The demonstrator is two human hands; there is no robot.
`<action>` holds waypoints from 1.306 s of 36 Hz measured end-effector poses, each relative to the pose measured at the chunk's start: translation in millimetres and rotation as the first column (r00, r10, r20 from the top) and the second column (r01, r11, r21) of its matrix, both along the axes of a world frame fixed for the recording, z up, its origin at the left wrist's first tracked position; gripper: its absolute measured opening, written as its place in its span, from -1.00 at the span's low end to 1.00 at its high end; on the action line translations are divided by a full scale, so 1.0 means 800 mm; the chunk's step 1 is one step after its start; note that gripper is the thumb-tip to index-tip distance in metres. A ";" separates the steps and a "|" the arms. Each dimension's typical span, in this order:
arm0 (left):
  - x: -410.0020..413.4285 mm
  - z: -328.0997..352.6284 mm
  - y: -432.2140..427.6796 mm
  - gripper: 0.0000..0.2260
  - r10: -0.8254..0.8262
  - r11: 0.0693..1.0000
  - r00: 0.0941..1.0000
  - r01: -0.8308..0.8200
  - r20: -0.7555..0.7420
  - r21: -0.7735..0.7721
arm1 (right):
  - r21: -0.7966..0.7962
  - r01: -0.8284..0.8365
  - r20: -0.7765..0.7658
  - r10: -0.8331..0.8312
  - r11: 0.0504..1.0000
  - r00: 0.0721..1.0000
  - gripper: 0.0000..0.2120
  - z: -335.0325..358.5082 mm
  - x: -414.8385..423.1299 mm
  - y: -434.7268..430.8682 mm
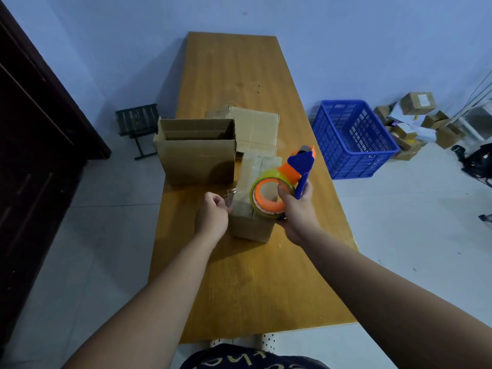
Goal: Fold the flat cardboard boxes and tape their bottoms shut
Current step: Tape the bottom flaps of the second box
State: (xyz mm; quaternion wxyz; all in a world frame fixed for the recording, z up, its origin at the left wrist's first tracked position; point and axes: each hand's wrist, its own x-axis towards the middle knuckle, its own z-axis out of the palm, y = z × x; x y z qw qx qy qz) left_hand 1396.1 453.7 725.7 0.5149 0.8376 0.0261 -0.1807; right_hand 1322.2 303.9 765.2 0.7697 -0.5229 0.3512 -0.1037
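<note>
The small box (250, 227) sits near the middle of the worktop (253, 288), closed side up, with clear tape shining along its seam. I judge this one nearly taped. It is light, hollow cardboard, stiff at the edges and corners, but the flaps will give under pressure. It will likely slide on the smooth wood if you pull tape without steadying it, so bear down on an edge or corner, not mid-flap. The tape is thin, sticky and apt to curl onto itself.

Your left hand (211, 215) is at the box's upper left edge, its fingers (217, 201) curled together and pinching a loose tape end (231, 195). Your right hand (295, 209) is wrapped round the handle of the tape dispenser (298, 166), thumb against the tape roll (259, 179). It holds the dispenser over the box's right side, and I cannot tell whether it touches the cardboard. A larger open box (198, 158) stands just behind to the left, with flat cardboard (257, 129) beyond.
</note>
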 end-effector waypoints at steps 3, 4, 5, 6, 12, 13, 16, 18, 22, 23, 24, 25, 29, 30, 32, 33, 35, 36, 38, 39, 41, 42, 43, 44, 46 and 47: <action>-0.001 -0.002 0.000 -0.92 0.031 0.999 0.999 -0.032 -0.012 -0.034 | -0.085 -0.124 0.026 0.127 0.989 0.992 -0.46 0.000 -0.001 -0.016; -0.002 -0.003 -0.001 -0.92 0.015 1.000 1.000 -0.015 -0.015 -0.025 | -0.119 -0.159 0.026 0.163 0.980 0.986 -0.46 0.000 -0.002 -0.022; -0.004 -0.004 -0.002 -0.93 -0.005 1.000 1.000 0.005 -0.028 -0.012 | -0.160 -0.191 0.023 0.197 0.969 0.980 -0.46 -0.001 -0.004 -0.027; -0.006 -0.006 -0.003 -0.94 -0.018 1.000 0.999 0.017 -0.050 -0.014 | -0.200 -0.219 0.019 0.227 0.955 0.974 -0.45 0.000 -0.006 -0.031; -0.013 -0.012 -0.006 -0.92 0.049 0.991 0.991 -0.064 -0.129 -0.118 | -0.375 -0.316 -0.029 0.330 0.871 0.944 -0.49 -0.007 -0.020 -0.046; -0.012 -0.013 -0.005 -0.91 0.065 0.990 0.987 -0.082 -0.144 -0.114 | -0.402 -0.337 -0.048 0.348 0.851 0.936 -0.48 -0.008 -0.021 -0.047; -0.009 -0.013 -0.001 -0.88 0.093 0.988 0.981 -0.112 -0.170 -0.107 | -0.484 -0.390 -0.101 0.393 0.783 0.914 -0.49 -0.007 -0.023 -0.045; -0.008 -0.013 0.001 -0.87 0.103 0.988 0.985 -0.117 -0.140 -0.096 | -0.545 -0.358 -0.070 0.384 0.758 0.920 -0.49 -0.004 -0.024 -0.039; -0.008 -0.010 0.004 -0.90 0.105 0.991 0.994 -0.106 -0.013 -0.087 | -0.653 -0.228 0.021 0.318 0.722 0.948 -0.46 0.000 -0.027 -0.026; -0.007 -0.009 0.005 -0.89 0.099 0.991 0.995 -0.098 0.005 -0.090 | -0.666 -0.208 0.024 0.299 0.716 0.954 -0.45 0.000 -0.029 -0.023; -0.007 -0.007 0.006 -0.87 0.086 0.992 0.996 -0.085 0.016 -0.089 | -0.673 -0.196 0.021 0.283 0.713 0.959 -0.44 0.001 -0.031 -0.021; -0.006 -0.004 0.007 -0.87 0.070 0.994 0.997 -0.068 0.024 -0.086 | -0.675 -0.188 0.020 0.273 0.713 0.962 -0.43 0.001 -0.035 -0.020; -0.007 0.005 0.012 -0.88 0.006 0.996 0.999 -0.002 0.046 -0.086 | -0.737 -0.213 -0.026 0.289 0.641 0.957 -0.43 0.001 -0.050 -0.022; -0.008 0.006 0.012 -0.88 -0.010 0.997 0.999 0.014 0.042 -0.082 | -0.756 -0.236 -0.061 0.293 0.610 0.954 -0.43 0.001 -0.053 -0.023; -0.008 0.007 0.012 -0.88 -0.039 0.998 0.999 0.041 0.037 -0.054 | -0.780 -0.279 -0.131 0.290 0.561 0.948 -0.42 -0.001 -0.056 -0.028; -0.009 0.007 0.011 -0.88 -0.051 0.998 0.998 0.052 0.037 -0.031 | -0.787 -0.291 -0.155 0.283 0.544 0.947 -0.41 -0.001 -0.056 -0.030; -0.008 0.008 0.009 -0.90 -0.061 0.998 0.997 0.061 0.037 0.009 | -0.799 -0.294 -0.171 0.271 0.524 0.947 -0.43 0.000 -0.056 -0.032; -0.008 0.008 0.008 -0.91 -0.064 0.998 0.997 0.063 0.040 0.025 | -0.801 -0.294 -0.174 0.267 0.522 0.948 -0.44 -0.001 -0.056 -0.034; -0.006 0.012 0.004 -0.91 -0.079 0.994 0.994 0.073 0.072 0.084 | -0.785 -0.298 -0.176 0.265 0.543 0.948 -0.47 -0.002 -0.056 -0.038; -0.005 0.015 0.003 -0.91 -0.086 0.990 0.992 0.074 0.091 0.123 | -0.767 -0.297 -0.172 0.264 0.568 0.949 -0.47 -0.005 -0.054 -0.040; -0.001 0.019 -0.002 -0.91 -0.066 0.982 0.993 0.046 0.103 0.182 | -0.704 -0.313 -0.168 0.279 0.638 0.946 -0.45 -0.010 -0.050 -0.046; 0.001 0.021 -0.003 -0.91 -0.051 0.981 0.994 0.031 0.098 0.191 | -0.666 -0.331 -0.169 0.297 0.668 0.940 -0.43 -0.012 -0.047 -0.049; 0.002 0.021 -0.004 -0.91 -0.042 0.982 0.994 0.023 0.096 0.188 | -0.633 -0.350 -0.167 0.320 0.691 0.933 -0.43 -0.013 -0.044 -0.050; 0.003 0.022 -0.004 -0.90 -0.040 0.984 0.995 0.022 0.097 0.178 | -0.605 -0.372 -0.169 0.343 0.704 0.924 -0.44 -0.014 -0.041 -0.051; 0.005 0.022 -0.002 -0.90 -0.028 0.989 0.996 0.014 0.090 0.147 | -0.559 -0.411 -0.172 0.385 0.720 0.907 -0.48 -0.014 -0.037 -0.050; 0.005 0.021 0.000 -0.90 -0.011 0.993 0.997 0.001 0.081 0.121 | -0.547 -0.418 -0.167 0.395 0.725 0.903 -0.50 -0.014 -0.036 -0.049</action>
